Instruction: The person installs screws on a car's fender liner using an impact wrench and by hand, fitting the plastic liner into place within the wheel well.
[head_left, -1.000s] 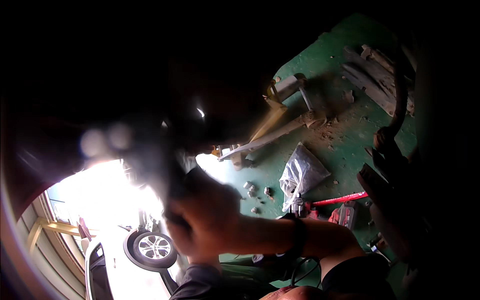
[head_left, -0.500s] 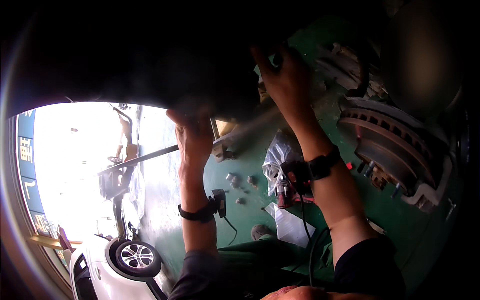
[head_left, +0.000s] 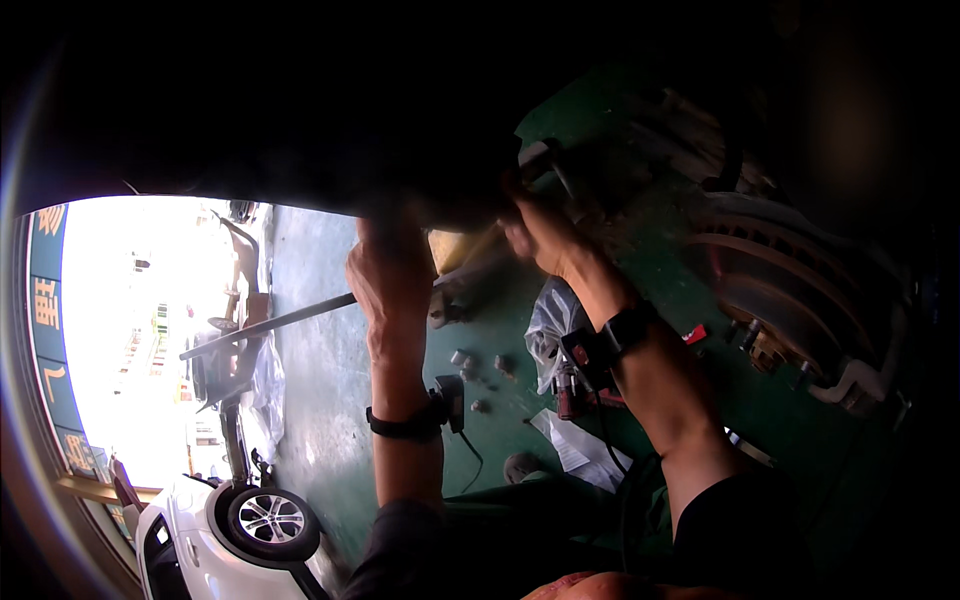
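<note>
Both my arms reach up into the deep shadow of a large dark body overhead. My left hand (head_left: 392, 275) is raised at its edge, its fingers lost in the dark. Beside that hand a long grey bar (head_left: 275, 325) runs out to the left; whether the hand touches it cannot be made out. My right hand (head_left: 540, 238) is higher and to the right, its thumb partly showing and its other fingers in shadow against the dark underside. What either hand grips, if anything, is hidden. A pale bent metal piece (head_left: 560, 165) shows just beyond the right hand.
At right stands a rusty brake disc (head_left: 800, 285) with wheel studs. A clear plastic bag (head_left: 550, 325), a red tool (head_left: 567, 398), a white sheet (head_left: 580, 452) and several small metal pieces (head_left: 478, 368) lie on the green floor. A white car (head_left: 195, 545) is lower left.
My right hand has come down and slightly left, its fingers now nearer the dark body. My left hand has shifted slightly right. The view has moved a little.
</note>
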